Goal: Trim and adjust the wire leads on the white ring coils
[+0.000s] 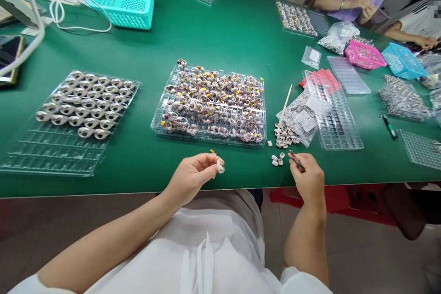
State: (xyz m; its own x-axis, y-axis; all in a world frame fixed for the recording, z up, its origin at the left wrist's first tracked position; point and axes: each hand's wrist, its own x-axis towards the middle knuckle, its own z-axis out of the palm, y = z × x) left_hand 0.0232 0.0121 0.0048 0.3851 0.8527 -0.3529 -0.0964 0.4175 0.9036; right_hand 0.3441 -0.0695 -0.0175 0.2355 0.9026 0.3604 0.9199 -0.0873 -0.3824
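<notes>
My left hand (196, 174) pinches a small whitish earbud-like part (221, 166) between thumb and fingers, just over the front edge of the table. A bit of yellow shows on it. Closed around slim dark tweezers (296, 162) is my right hand (309, 177), close beside a few loose small white caps (274, 158). Behind them lies a heap of similar caps (285, 137). Between and beyond my hands sits a clear tray (156, 126) filled with whitish parts bearing yellow tabs and wires. Another clear tray (51, 151) on the left holds rows of grey-white shells (82, 112).
A turquoise basket (120, 0) and a white cable (62, 11) are at the back left. Right of the heap lie a wooden stick (285, 103), a bag of caps (299, 115) and an empty clear tray (339, 124). Co-workers' hands (365, 7) work at the far right.
</notes>
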